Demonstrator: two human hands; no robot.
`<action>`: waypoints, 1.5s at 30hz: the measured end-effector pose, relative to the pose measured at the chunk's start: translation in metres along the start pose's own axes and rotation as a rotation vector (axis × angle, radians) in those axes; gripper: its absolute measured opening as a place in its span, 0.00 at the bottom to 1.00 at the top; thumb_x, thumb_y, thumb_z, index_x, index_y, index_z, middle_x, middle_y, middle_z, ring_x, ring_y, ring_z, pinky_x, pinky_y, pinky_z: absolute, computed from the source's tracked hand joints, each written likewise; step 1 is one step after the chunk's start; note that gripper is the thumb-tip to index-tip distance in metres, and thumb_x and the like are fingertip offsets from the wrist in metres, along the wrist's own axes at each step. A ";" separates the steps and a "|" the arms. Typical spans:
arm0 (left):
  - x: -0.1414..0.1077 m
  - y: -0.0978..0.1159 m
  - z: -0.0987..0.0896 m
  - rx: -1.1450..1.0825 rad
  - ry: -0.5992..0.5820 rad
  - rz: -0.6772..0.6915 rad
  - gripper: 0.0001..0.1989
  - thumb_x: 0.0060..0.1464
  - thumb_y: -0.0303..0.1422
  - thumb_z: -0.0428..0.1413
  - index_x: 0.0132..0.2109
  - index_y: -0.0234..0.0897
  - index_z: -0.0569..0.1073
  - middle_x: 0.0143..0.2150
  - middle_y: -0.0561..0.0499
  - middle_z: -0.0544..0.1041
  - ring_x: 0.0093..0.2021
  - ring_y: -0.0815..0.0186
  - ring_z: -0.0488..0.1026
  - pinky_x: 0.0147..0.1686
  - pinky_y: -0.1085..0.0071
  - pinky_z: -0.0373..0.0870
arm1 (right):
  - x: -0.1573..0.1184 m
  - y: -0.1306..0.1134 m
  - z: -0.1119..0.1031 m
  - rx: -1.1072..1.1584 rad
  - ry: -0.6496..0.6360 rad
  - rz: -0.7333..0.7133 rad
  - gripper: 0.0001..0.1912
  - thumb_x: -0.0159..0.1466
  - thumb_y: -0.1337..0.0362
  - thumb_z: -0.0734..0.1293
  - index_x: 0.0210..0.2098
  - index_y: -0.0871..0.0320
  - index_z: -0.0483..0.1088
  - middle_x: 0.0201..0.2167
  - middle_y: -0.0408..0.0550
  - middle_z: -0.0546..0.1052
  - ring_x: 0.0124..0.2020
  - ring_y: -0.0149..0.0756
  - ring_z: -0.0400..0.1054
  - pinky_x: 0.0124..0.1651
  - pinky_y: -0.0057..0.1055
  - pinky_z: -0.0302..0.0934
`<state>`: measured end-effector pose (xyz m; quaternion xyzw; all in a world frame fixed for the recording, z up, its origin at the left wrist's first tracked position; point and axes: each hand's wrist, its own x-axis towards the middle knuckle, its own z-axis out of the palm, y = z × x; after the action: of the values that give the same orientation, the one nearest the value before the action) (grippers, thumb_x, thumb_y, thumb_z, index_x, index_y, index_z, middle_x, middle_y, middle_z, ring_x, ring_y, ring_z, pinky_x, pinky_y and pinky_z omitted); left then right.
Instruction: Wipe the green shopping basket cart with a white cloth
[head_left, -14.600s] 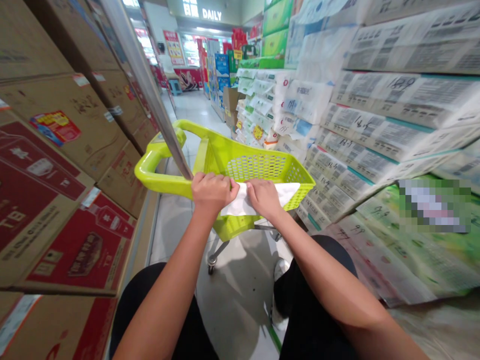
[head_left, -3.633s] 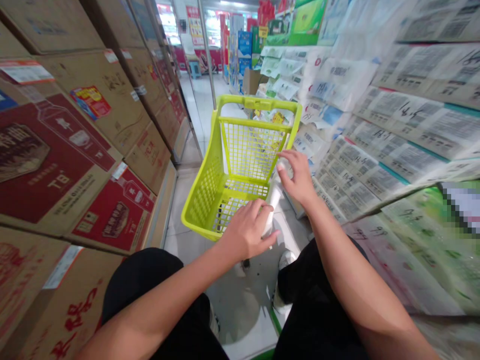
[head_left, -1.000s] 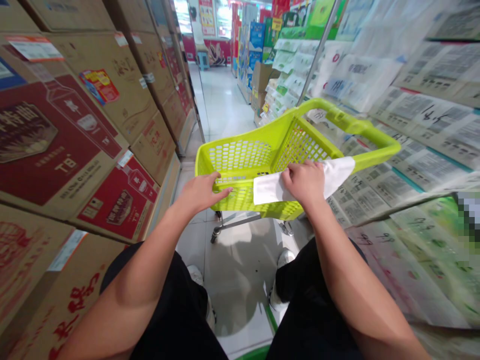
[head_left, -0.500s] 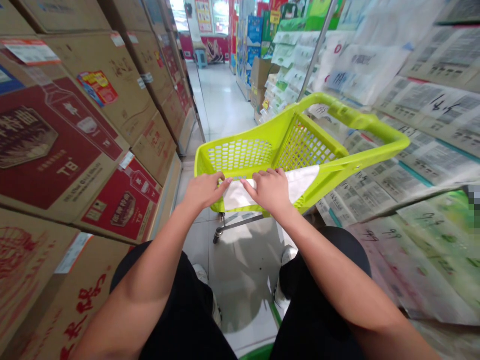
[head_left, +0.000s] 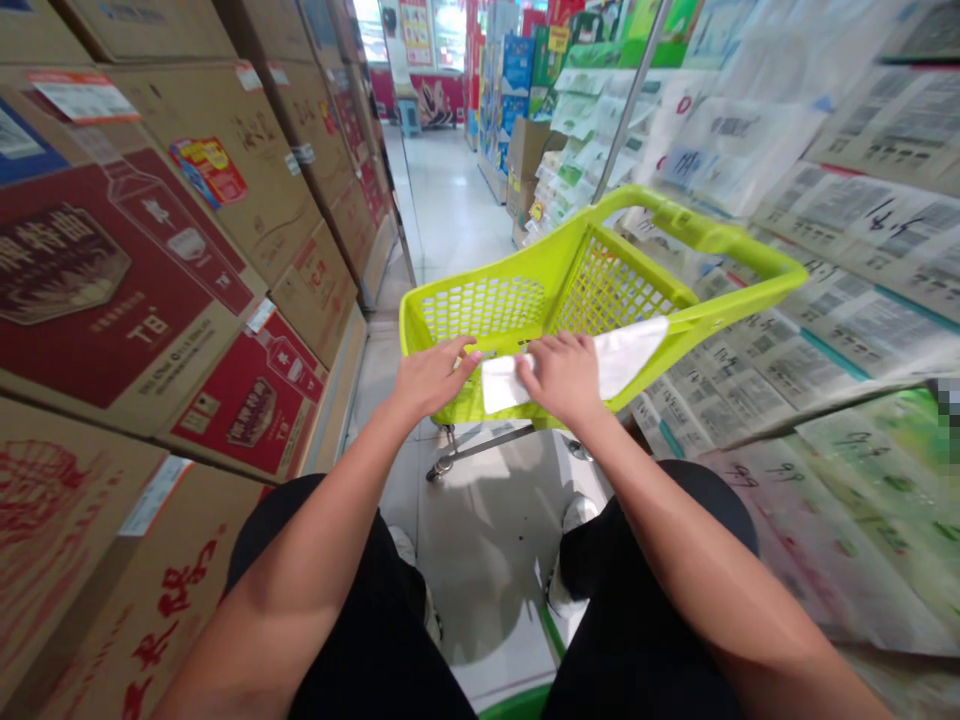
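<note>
A lime-green shopping cart with latticed plastic sides stands crosswise in front of my knees, its handle to the right. Over its near rim is draped a white cloth. My right hand presses that cloth against the rim, fingers over the top and thumb on the near face. At the rim's left part rests my left hand, its fingers stretched over the edge and its thumb apart, just left of the cloth. The inside of the basket shows no goods.
Stacked cartons wall the left side. Wrapped paper packs are piled on the right. A metal post rises behind the cart. Down the tiled aisle, a person sits on a blue stool. Something green lies below, between my legs.
The white cloth has slid right along the rim with my right hand. My left hand has shifted slightly right and come off the cloth. A person now shows above the far stool.
</note>
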<state>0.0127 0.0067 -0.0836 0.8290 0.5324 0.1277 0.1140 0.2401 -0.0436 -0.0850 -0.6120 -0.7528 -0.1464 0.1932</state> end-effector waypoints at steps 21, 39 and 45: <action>0.003 -0.010 0.002 -0.078 0.052 -0.060 0.35 0.72 0.53 0.35 0.75 0.42 0.59 0.73 0.47 0.69 0.70 0.52 0.68 0.65 0.56 0.66 | 0.010 0.000 0.013 -0.063 0.071 -0.044 0.23 0.76 0.52 0.56 0.36 0.56 0.77 0.35 0.53 0.80 0.42 0.46 0.65 0.50 0.44 0.49; 0.000 -0.008 0.002 0.056 0.011 -0.041 0.39 0.68 0.61 0.40 0.74 0.43 0.62 0.62 0.44 0.80 0.61 0.48 0.76 0.58 0.56 0.70 | 0.014 -0.021 0.026 0.000 0.096 -0.048 0.22 0.76 0.53 0.58 0.34 0.56 0.76 0.35 0.52 0.82 0.41 0.46 0.67 0.50 0.44 0.48; 0.003 -0.016 -0.001 0.193 0.003 -0.107 0.44 0.65 0.66 0.36 0.72 0.42 0.65 0.56 0.37 0.82 0.57 0.42 0.79 0.52 0.55 0.72 | 0.020 0.024 0.018 -0.075 0.134 0.000 0.23 0.74 0.54 0.58 0.28 0.56 0.75 0.31 0.53 0.80 0.37 0.46 0.67 0.45 0.43 0.48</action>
<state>-0.0003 0.0165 -0.0874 0.8064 0.5858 0.0708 0.0396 0.2577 -0.0133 -0.0920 -0.6077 -0.7321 -0.2151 0.2200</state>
